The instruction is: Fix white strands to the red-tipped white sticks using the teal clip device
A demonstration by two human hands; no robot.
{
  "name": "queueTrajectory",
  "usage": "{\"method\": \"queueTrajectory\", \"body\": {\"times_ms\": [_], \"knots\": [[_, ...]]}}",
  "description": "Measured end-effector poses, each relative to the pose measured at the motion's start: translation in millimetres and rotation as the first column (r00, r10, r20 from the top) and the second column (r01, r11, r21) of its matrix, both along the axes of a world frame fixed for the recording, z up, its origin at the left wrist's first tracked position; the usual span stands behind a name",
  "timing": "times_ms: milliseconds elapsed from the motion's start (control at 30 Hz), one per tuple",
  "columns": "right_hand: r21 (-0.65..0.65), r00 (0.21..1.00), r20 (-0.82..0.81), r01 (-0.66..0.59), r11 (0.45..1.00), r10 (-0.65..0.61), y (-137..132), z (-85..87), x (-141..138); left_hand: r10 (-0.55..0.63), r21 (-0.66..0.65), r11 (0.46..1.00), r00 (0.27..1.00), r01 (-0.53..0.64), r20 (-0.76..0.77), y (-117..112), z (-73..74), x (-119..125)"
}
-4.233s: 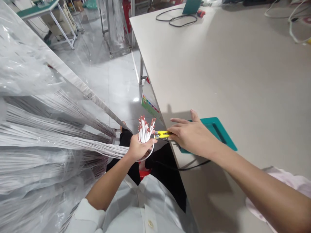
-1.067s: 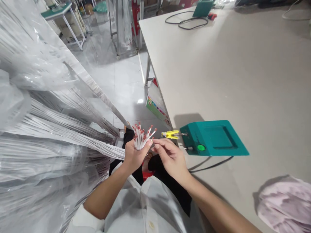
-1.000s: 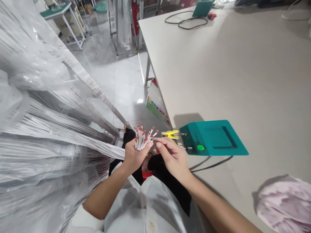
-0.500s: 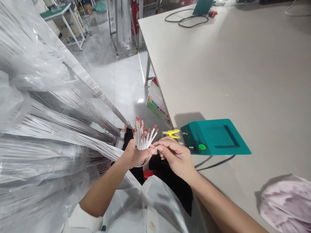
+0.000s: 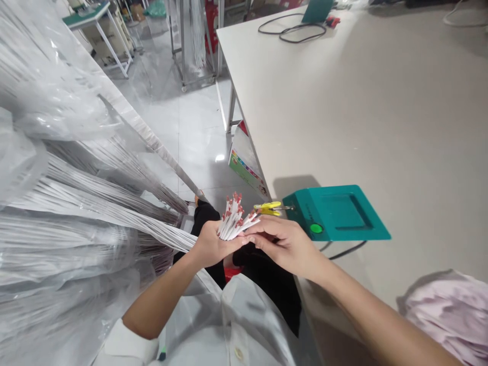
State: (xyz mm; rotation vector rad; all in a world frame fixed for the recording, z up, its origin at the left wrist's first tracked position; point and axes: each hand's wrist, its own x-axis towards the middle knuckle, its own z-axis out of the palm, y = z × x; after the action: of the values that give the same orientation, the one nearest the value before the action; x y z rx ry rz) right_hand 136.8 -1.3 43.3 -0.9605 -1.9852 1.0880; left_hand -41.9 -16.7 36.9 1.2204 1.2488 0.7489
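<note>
My left hand (image 5: 214,246) is wrapped round a bundle of white wires (image 5: 229,227), whose reddish ends (image 5: 237,198) fan out above the fist. From the hand, the long part of the bundle runs left to the stock of wires. My right hand (image 5: 284,243) is closed in a pinch against the right side of the bundle, thumb and forefinger beside my left thumb. Several wires lean over towards it. What lies in the pinch is mostly hidden; it looks like a single white wire. Just beyond my right fingers is a yellow clip (image 5: 269,208).
A green device (image 5: 335,213) with a green button and a cable sits at the edge of the pale table (image 5: 343,117). Pink cloth (image 5: 450,315) lies at lower right. Plastic-covered wire bundles (image 5: 68,239) fill the left side. A printed box (image 5: 246,165) stands under the table.
The bundle's ends have tipped to the right and sit slightly lower. My right hand has shifted a little right and turned, its fingers now over the leaning wires.
</note>
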Motion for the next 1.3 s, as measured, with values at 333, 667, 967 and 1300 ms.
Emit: {"method": "queueTrajectory", "body": {"times_ms": [333,667,967,1300], "knots": [[0.659,0.911,0.398,-0.204,0.724,-0.105,0,-0.1,0,0.035,-0.113,0.993,0.998,-0.029,0.055,3,10.2,-2],[0.428,0.943,0.117,0.235,0.873,-0.311,0,-8.2,9,0.236,-0.117,0.965,0.972,-0.235,-0.007,3,10.3,2],[-0.022,0.995,0.062,-0.078,0.997,0.079,17,19.1,-4,0.129,0.009,0.992,0.991,-0.130,0.035,-2,8.8,2],[-0.743,0.821,-0.393,-0.017,0.669,-0.415,-8,-14.6,-32,0.174,-0.052,0.985,0.935,-0.166,0.308,-5,3.7,-3]]}}
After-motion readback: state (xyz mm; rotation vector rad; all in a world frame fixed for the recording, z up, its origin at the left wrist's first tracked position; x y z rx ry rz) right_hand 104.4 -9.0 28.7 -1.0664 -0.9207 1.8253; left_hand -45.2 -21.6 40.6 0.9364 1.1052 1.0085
